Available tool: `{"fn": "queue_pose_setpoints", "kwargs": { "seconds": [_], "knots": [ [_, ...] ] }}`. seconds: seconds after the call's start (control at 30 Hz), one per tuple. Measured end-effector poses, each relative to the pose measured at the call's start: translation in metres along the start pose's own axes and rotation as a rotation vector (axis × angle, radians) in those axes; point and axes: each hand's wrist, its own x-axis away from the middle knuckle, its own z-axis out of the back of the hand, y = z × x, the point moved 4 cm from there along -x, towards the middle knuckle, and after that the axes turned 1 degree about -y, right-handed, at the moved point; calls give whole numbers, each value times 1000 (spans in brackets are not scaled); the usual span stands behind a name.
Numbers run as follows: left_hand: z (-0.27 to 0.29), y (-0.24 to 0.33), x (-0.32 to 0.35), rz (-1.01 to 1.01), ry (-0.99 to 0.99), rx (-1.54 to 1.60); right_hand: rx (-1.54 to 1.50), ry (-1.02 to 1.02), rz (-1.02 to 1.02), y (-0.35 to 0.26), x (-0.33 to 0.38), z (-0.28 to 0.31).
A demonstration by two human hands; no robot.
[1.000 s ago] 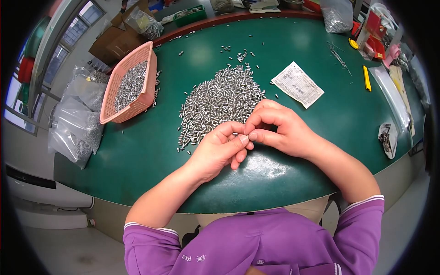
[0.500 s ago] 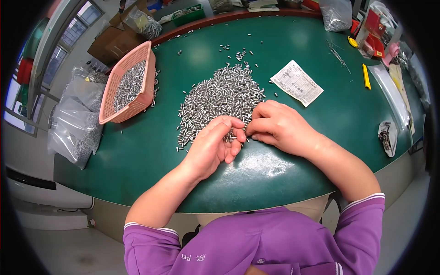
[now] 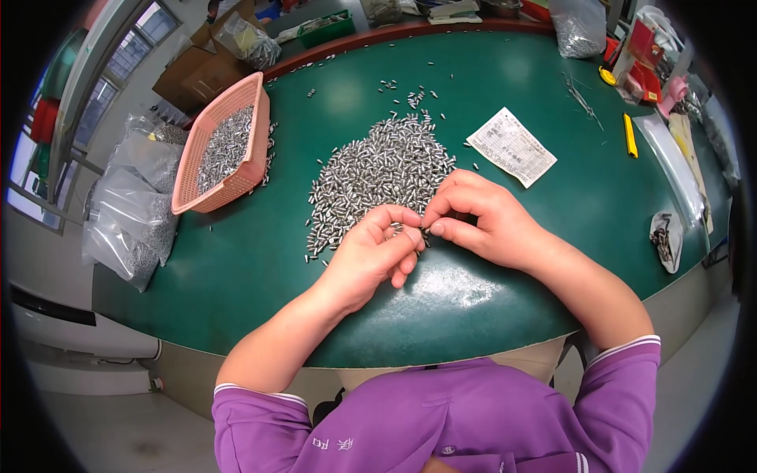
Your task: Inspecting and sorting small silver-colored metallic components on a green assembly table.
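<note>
The left hand [image 3: 371,256] and right hand [image 3: 481,221] are pinching small metal pins [image 3: 422,234] between curled fingertips, just in front of the pin pile [image 3: 378,177]. Keeping fingertips close over the green table [image 3: 260,268] is probably helping; the pink basket [image 3: 225,146] is sitting far left.

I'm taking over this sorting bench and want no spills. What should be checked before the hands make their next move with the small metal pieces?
1. Left hand and right hand meet fingertip to fingertip at the near edge of the pile of metal pieces: ok.
2. Piece pinched between the fingertips: cannot tell, too small.
3. Pink basket upright on the table, part filled, room left: ok.
4. Pile contained: not ok, stray pieces lie scattered across the green table.
5. Paper slip lies flat, apart from the pile: ok.
</note>
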Motion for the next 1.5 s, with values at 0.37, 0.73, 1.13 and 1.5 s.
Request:
{"fn": "queue_pose_setpoints", "kwargs": {
  "seconds": [0.37,0.73,1.13,1.5],
  "knots": [
    [-1,-2,-2,22,-49,43,173,24,52,6,2,-4],
    [0,1,-1,9,16,52,385,-72,-43,5,3,-7],
    [-4,-1,0,54,-82,69,-182,-21,-43,0,-1,-4],
    [-4,0,1,54,-88,114,-140,15,-39,0,-1,-4]
  ]
}}
